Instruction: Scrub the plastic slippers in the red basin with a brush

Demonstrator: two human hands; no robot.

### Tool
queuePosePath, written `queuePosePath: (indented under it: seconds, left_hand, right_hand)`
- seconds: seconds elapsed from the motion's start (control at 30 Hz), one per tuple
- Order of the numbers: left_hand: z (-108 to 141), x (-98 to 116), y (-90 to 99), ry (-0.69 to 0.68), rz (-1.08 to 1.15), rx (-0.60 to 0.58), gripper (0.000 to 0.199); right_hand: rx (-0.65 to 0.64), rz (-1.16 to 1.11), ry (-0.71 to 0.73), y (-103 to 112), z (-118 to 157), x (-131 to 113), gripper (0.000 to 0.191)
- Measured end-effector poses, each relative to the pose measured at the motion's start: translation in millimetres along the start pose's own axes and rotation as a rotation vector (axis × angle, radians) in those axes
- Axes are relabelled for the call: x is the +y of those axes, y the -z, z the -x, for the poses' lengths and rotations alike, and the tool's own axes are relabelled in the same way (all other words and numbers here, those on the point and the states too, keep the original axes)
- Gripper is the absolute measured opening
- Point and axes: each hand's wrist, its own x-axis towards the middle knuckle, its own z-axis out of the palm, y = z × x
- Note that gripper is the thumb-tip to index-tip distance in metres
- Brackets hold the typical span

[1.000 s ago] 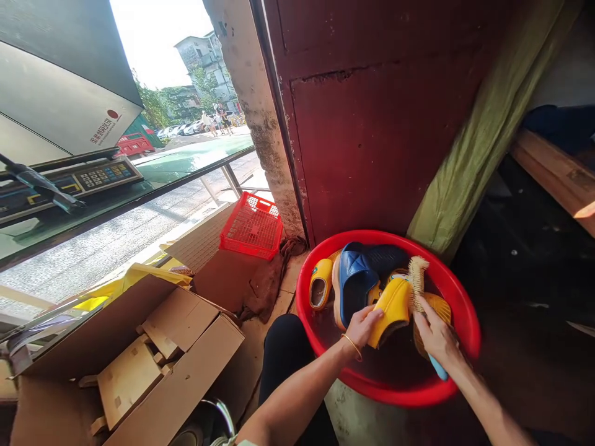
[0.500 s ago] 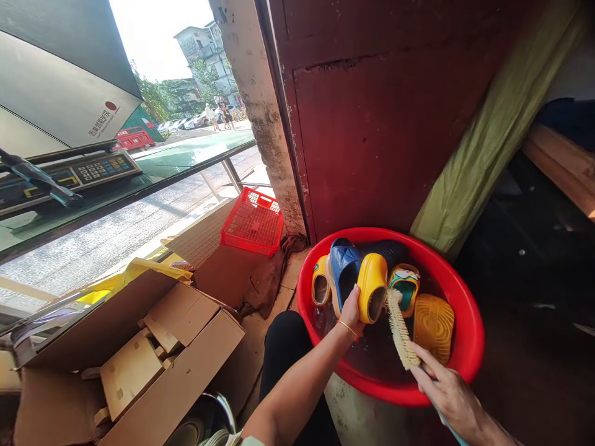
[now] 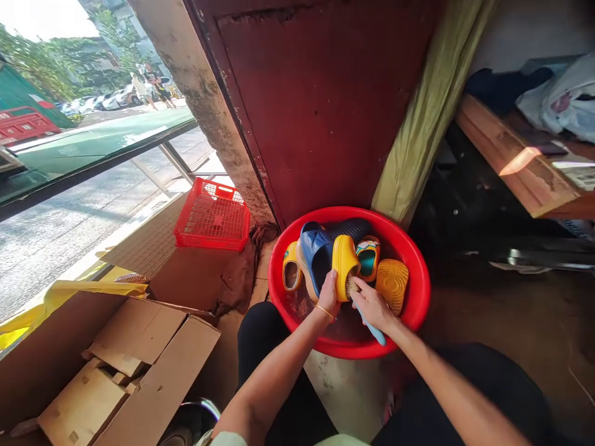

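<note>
My left hand (image 3: 329, 293) grips a yellow slipper (image 3: 343, 260) over the red basin (image 3: 418, 291), its opening turned to the right. In my right hand (image 3: 372, 305) is a scrub brush (image 3: 375, 333) with a light blue handle. Its pale bristles are inside the slipper's opening, mostly hidden. A blue slipper (image 3: 312, 251) leans in the basin just left of the yellow one. Around them lie a yellow sole with ring grooves (image 3: 392, 282), a yellow slipper with a teal inside (image 3: 368, 257) and another yellow slipper (image 3: 291, 272). Dark water shows beneath.
A red plastic crate (image 3: 214, 217) stands by the wall at left. An open cardboard box (image 3: 158, 365) with wooden pieces is at lower left. Behind the basin are a dark red door (image 3: 320, 118) and a yellow-green curtain (image 3: 409, 155). A wooden shelf (image 3: 515, 155) juts out at right.
The brush has moved from beside the yellow slipper into its opening, with my right hand now close to it. My left hand keeps its grip. The view has swung to the right.
</note>
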Motion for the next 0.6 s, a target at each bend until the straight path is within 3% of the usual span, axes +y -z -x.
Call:
queuePosePath:
  seconds: [0.1, 0.23, 0.47, 0.6]
  left_hand:
    - [4.3, -0.7, 1.2, -0.014, -0.018, -0.019, 0.045]
    - [5.6, 7.3, 2.3, 0.060, -0.008, 0.012, 0.051]
    - [-0.6, 13.2, 1.2, 0.150, 0.079, 0.069, 0.058]
    - [0.2, 6.4, 2.2, 0.158, 0.034, 0.057, 0.058]
  right_hand:
    - [0.048, -0.033, 0.000, 2.6, -17.5, -13.3, 0.051]
    - [-0.094, -0.085, -0.018, 14.1, -19.1, -15.1, 0.050]
    - [-0.343, -0.022, 0.020, 45.7, 26.9, 16.5, 0.052]
    - [-0.290, -0.014, 0.011, 50.7, 46.1, 32.4, 0.049]
